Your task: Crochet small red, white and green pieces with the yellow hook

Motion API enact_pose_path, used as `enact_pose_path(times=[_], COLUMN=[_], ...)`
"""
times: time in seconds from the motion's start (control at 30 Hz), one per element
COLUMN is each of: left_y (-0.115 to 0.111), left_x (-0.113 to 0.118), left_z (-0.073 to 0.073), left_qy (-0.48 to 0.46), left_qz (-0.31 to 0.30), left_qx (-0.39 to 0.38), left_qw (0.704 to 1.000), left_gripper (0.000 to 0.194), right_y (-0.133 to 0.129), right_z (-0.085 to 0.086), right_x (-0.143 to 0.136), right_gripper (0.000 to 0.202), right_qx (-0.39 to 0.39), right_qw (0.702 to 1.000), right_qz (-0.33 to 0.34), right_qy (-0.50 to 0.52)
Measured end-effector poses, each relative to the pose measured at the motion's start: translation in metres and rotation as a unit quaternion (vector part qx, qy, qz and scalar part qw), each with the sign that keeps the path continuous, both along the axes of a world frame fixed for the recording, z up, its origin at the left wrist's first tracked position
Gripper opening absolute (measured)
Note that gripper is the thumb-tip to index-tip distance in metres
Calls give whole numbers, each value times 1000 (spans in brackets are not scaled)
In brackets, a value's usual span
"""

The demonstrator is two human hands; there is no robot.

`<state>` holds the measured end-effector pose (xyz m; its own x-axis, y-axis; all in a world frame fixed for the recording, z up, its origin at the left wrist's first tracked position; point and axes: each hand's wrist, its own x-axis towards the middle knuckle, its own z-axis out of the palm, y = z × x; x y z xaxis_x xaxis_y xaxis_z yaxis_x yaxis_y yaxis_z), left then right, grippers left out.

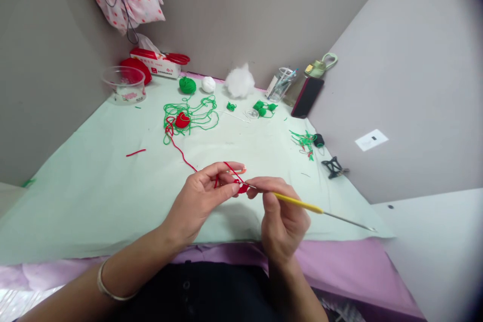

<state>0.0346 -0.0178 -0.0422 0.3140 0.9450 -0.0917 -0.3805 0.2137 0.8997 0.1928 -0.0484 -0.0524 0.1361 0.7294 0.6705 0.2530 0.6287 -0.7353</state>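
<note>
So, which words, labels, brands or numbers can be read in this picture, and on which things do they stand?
No text can be read with certainty.
Red and white tissue box: dark print on the white side, too blurred to read.
Clear plastic bowl: pink marking on the wall, too small to read.
White sticker on the wall: a dark mark, not legible.
</note>
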Motion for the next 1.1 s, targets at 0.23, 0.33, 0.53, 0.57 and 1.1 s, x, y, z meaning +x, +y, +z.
enact_pose_path(times=[0.23, 0.33, 0.53, 0.57, 1.1], left_y=[0, -1, -1, -1, -4], left_x=[-1, -2, -2, -2, 1], left_z=[3, 6, 12, 13, 5], left_qy=[34, 55, 107, 114, 34], left_qz=[13, 19, 32, 33, 5], left_qx=[34, 42, 74, 77, 4], left_qw=[999, 997, 991, 990, 999], left_gripper=[23, 21, 21, 22, 39], right_y=[0, 0, -1, -1, 3], right_z=[-2, 0, 3, 3, -11], right_x=[2, 2, 4, 4, -6], right_gripper=[32, 32, 28, 27, 30], right_qx=[29, 36, 33, 32, 88], right_qw=[998, 997, 994, 994, 989], right_qz=[9, 5, -5, -5, -42], right_qy=[-46, -63, -104, -108, -112])
